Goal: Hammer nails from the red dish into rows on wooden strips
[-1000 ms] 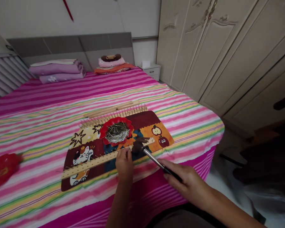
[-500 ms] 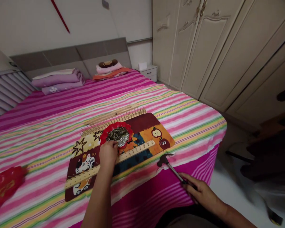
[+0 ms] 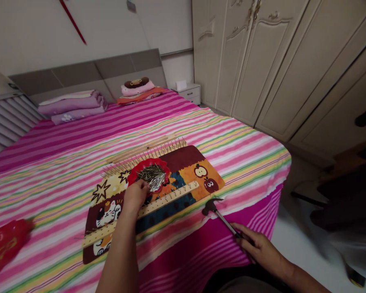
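Note:
My left hand (image 3: 136, 196) is at the near edge of a red scalloped dish (image 3: 133, 174) heaped with nails (image 3: 154, 176). Its fingers are pinched together at the pile; whether a nail is between them is hidden. In my right hand (image 3: 256, 244) is the handle of a claw hammer (image 3: 221, 215), its head over the bed's near side. A pale wooden strip (image 3: 171, 196) with a row of holes lies across a printed mat (image 3: 205, 165), passing behind my left forearm. Several nails stand in its right part, and some toward its left end.
Behind the dish lies another wooden strip (image 3: 146, 155) bristling with upright nails, with bare wood (image 3: 134, 151) beyond. A red packet (image 3: 6, 244) is at the left on the striped bedspread (image 3: 238, 150). Folded bedding (image 3: 76, 106) sits near the headboard; wardrobes (image 3: 238, 61) line the right.
My left hand has shifted slightly left at the dish's near edge, still pinched. My right hand and the hammer have hardly moved. The view has tilted slightly.

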The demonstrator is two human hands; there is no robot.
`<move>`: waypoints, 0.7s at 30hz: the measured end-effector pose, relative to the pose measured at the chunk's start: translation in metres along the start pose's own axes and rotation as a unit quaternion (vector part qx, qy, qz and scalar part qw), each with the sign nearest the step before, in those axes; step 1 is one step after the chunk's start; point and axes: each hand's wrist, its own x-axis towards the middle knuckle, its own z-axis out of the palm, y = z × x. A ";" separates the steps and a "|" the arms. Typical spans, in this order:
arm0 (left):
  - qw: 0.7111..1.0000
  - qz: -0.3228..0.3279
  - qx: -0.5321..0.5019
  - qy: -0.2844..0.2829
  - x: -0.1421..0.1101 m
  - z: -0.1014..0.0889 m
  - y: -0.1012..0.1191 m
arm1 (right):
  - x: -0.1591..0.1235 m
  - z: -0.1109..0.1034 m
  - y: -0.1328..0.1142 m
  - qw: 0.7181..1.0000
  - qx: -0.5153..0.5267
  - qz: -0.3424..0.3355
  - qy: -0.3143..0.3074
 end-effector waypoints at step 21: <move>0.822 -0.085 -0.560 0.056 -0.088 0.028 0.002 | -0.002 0.001 0.001 1.000 -0.004 -0.002 0.013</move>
